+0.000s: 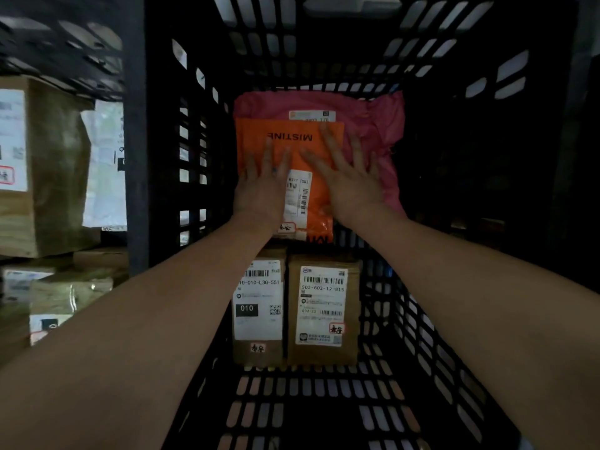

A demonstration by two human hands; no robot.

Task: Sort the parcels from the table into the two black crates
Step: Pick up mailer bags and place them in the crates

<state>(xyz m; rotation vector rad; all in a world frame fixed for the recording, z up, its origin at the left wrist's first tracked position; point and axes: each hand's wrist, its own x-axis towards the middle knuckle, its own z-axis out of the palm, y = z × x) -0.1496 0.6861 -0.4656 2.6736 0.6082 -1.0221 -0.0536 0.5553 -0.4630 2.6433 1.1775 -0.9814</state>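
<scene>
Both my arms reach down into a black slatted crate point(454, 368). On its floor an orange "MISTINE" mailer point(256, 131) lies on top of a pink plastic mailer point(376, 121). My left hand point(264, 186) lies flat on the orange mailer's left half, fingers straight. My right hand point(347, 177) lies flat with spread fingers across the orange mailer's right edge and the pink one. Nearer to me two brown cardboard parcels stand side by side: one labelled 010 point(258, 306), one labelled 502-602 point(324, 310).
To the left, beyond the crate wall point(136, 157), a second black crate point(61, 47) holds several brown boxes point(52, 164) and white-labelled parcels point(104, 164). The floor at the near end of my crate point(311, 404) is bare slats.
</scene>
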